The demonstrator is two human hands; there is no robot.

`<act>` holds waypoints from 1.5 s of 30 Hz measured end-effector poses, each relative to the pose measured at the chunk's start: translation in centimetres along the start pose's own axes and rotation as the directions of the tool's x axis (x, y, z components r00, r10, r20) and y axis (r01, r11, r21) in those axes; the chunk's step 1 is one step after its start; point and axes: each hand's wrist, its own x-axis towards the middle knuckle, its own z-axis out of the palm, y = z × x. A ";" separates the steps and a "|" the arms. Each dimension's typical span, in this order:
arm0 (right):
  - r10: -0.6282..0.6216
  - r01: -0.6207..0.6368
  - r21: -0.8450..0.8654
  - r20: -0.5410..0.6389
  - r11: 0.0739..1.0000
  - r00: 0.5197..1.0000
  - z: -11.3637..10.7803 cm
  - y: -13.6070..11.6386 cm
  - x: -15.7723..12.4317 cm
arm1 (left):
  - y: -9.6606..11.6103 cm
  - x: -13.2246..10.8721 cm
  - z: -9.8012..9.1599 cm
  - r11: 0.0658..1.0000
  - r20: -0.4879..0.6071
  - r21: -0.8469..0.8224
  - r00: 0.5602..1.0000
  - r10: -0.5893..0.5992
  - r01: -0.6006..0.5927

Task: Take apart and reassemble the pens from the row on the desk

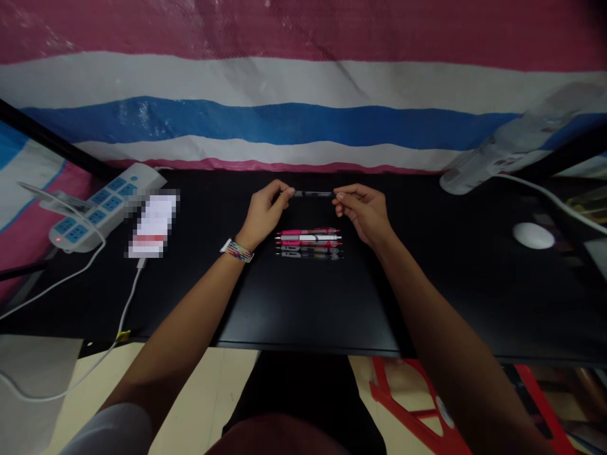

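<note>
Fingers (287, 193) pinch dark pen (312, 194) at both ends beyond pen row (308, 238).

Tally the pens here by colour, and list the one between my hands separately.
Slim pink-and-red pens: 2
Slim white pen: 1
Slim dark pens in the row: 2
Slim dark pen between left hand and right hand: 1
Total: 6 pens

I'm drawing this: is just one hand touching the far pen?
No, the left hand and right hand each hold an end of the far pen.
</note>
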 end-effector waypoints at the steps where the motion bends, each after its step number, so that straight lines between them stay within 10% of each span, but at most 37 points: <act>1: 0.003 -0.003 0.003 -0.001 1.000 1.000 0.0 0.0 0.0 | -0.1 0.0 0.0 1.000 0.013 0.009 1.000 -0.003 0.003; 21: 0.087 -0.088 0.054 0.022 0.995 0.996 -0.1 -0.2 0.5 | 0.8 -0.4 -0.7 0.910 0.086 0.234 0.940 0.332 -0.342; 45: 0.033 -0.034 0.011 0.032 0.999 0.999 -0.2 0.2 1.2 | -0.1 0.8 -0.2 0.992 0.066 -0.128 0.998 0.000 0.008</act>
